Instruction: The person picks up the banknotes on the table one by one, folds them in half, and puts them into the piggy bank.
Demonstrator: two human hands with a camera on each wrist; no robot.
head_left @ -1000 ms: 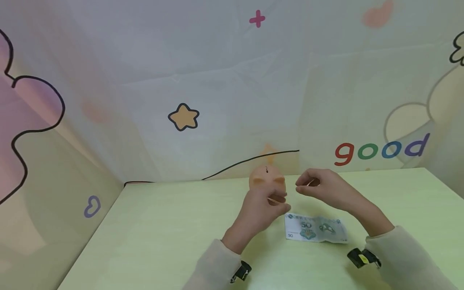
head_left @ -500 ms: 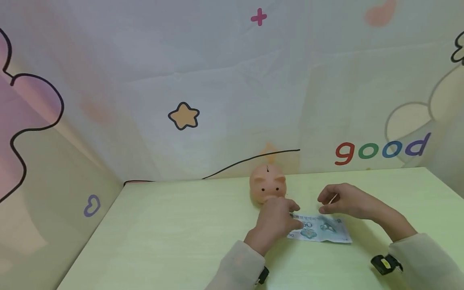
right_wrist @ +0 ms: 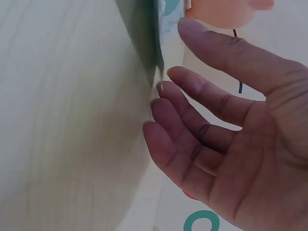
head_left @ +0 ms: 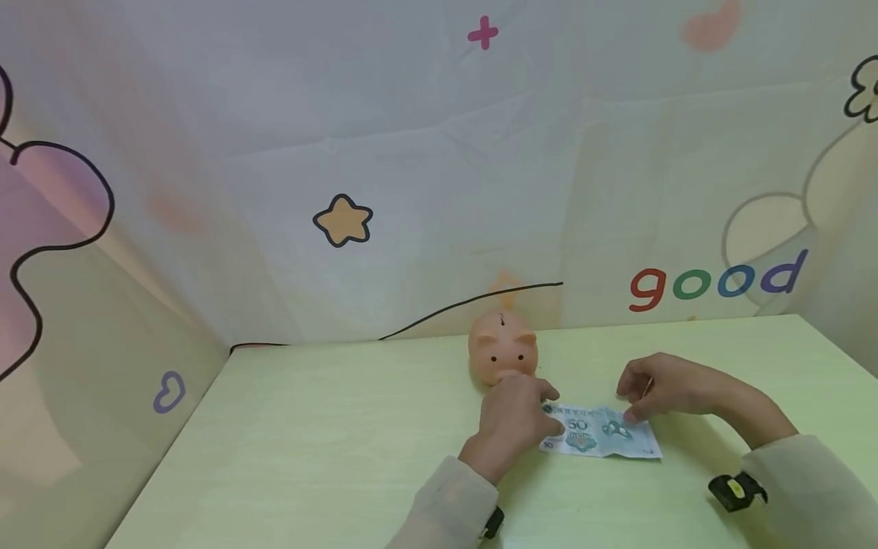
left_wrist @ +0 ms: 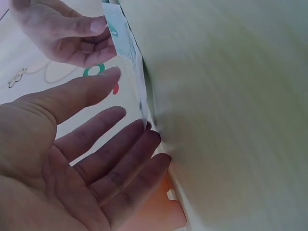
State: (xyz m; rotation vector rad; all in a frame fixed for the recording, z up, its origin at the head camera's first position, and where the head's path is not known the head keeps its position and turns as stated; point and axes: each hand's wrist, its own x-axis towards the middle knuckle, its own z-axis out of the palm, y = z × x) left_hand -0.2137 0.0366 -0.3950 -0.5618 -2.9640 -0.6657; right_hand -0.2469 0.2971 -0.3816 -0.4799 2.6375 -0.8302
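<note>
A 50-unit banknote (head_left: pixel 583 441) with a crease lies on the table in front and to the right of a pink piggy bank (head_left: pixel 503 347), whose slot shows on top. My left hand (head_left: pixel 511 423) is at the note's left end, thumb over it in the head view; its fingers (left_wrist: pixel 130 159) are loosely bent with the thumb apart. At the far right end is my right hand (head_left: pixel 672 387), thumb above the note's edge and fingers (right_wrist: pixel 185 149) relaxed. Neither hand pinches the note; whether fingertips touch it I cannot tell.
A pale green table (head_left: pixel 329 442) meets a printed backdrop cloth (head_left: pixel 411 152) right behind the piggy bank. At the left, a side cloth (head_left: pixel 82 427) borders the table. Small black cameras, one of them this right wrist camera (head_left: pixel 735 492), hang under the sleeves.
My left hand has moved from the front of the piggy bank down and right to the note's left end. My right hand has moved right and down toward its other end.
</note>
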